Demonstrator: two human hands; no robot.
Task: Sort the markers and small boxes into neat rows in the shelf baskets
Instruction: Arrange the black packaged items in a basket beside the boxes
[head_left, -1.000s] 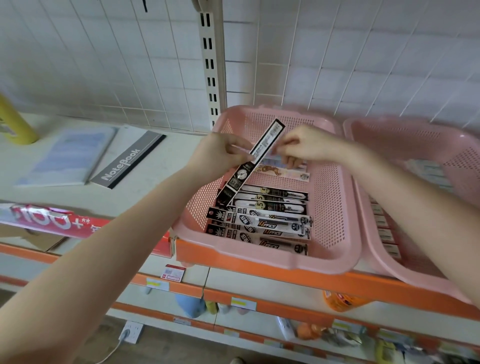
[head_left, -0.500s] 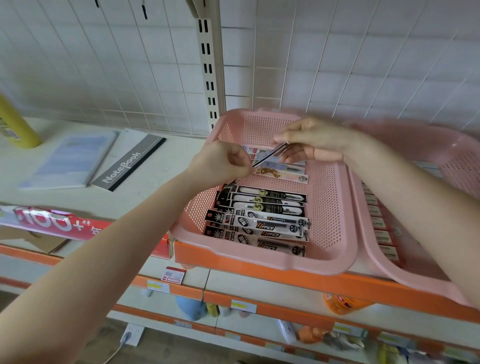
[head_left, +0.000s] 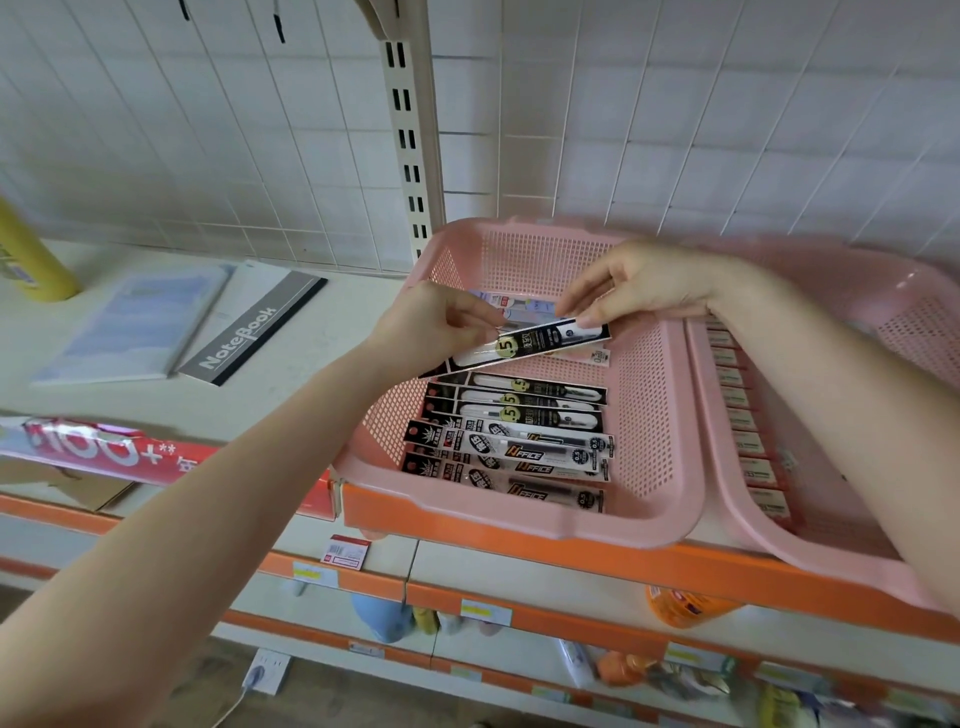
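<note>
Black marker pack (head_left: 524, 344), left hand (head_left: 431, 327) fingers pinching one end, right hand (head_left: 644, 283) fingers the other

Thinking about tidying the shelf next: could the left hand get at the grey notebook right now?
Probably yes: the notebook lies flat on open shelf beside the left hand, nothing over it. But that hand pinches the pen pack and must let go first.

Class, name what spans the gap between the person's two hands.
In the head view, a black 0.5 pack bridges it: the left hand pinches its left part, the right hand its right end.
</note>
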